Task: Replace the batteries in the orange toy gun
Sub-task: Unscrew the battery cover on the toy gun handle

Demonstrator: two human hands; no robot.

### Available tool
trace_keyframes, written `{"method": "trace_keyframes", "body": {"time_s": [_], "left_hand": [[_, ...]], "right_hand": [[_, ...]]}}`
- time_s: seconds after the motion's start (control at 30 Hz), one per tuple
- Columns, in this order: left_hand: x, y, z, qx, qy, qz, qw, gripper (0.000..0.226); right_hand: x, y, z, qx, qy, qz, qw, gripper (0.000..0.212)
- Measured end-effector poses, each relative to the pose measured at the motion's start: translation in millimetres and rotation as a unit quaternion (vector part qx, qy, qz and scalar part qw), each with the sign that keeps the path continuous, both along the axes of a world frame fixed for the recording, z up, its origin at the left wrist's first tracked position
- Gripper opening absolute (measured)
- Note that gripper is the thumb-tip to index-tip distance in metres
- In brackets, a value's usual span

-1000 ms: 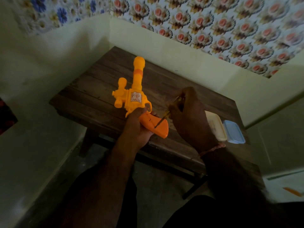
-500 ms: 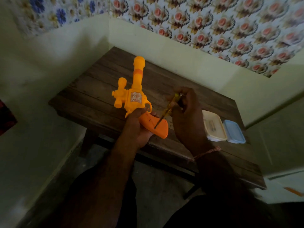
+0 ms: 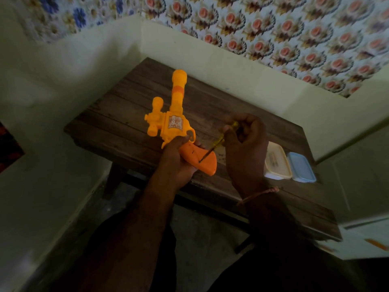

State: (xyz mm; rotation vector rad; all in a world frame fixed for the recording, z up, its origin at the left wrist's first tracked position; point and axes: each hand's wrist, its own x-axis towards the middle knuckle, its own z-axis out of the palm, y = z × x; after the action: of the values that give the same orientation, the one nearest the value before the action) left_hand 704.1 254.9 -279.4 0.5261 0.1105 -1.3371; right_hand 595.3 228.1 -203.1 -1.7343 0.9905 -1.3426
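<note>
My left hand [image 3: 175,163] grips the orange toy gun [image 3: 174,125] by its handle, fingers curled round the grip from the left and below, thumb up near the trigger guard. The gun sits in the middle of the frame, held above the near edge of the dark wooden tabletop [image 3: 117,123], its barrel pointing away from me toward the upper part of the frame and the pale wall. A small sticker shows on the side of its body, and a stubby second barrel sticks up on its left.

My right hand [image 3: 245,144] is right of the gun, fingers curled and pinching a thin screwdriver [image 3: 219,142] with a yellowish handle. The shaft slants down and left, and its tip rests on the flat side of the handle, near the butt end. I cannot tell in this dim light whether the tip sits in a screw head. A thread bracelet [image 3: 259,193] circles my right wrist.

Further right on the tabletop, two small plastic boxes lie side by side and touching: a cream box [image 3: 277,163] and, to its right, a blue box [image 3: 302,167]. Flowered wallpaper [image 3: 273,28] covers the wall across the top of the frame.
</note>
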Motion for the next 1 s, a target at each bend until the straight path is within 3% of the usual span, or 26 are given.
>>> {"method": "trace_keyframes", "body": {"time_s": [0.23, 0.43, 0.77, 0.9, 1.0], "left_hand": [[1, -1, -3, -0.011, 0.013, 0.003, 1.0, 0.032], [-1, -1, 0, 0.001, 0.011, 0.005, 1.0, 0.022], [1, -1, -1, -0.003, -0.001, 0.006, 1.0, 0.028], [0, 0, 0, -0.005, -0.001, 0.002, 1.0, 0.025], [0, 0, -1, -0.009, 0.005, 0.001, 1.0, 0.026]], "right_hand": [[0, 0, 0, -0.024, 0.002, -0.006, 1.0, 0.015], [5, -2, -2, 0.01, -0.02, -0.027, 0.999, 0.033], [2, -4, -2, -0.023, 0.041, -0.036, 0.998, 0.003], [2, -2, 3, -0.049, 0.059, -0.053, 0.996, 0.024], [4, 2, 5, -0.016, 0.015, -0.055, 0.998, 0.034]]}}
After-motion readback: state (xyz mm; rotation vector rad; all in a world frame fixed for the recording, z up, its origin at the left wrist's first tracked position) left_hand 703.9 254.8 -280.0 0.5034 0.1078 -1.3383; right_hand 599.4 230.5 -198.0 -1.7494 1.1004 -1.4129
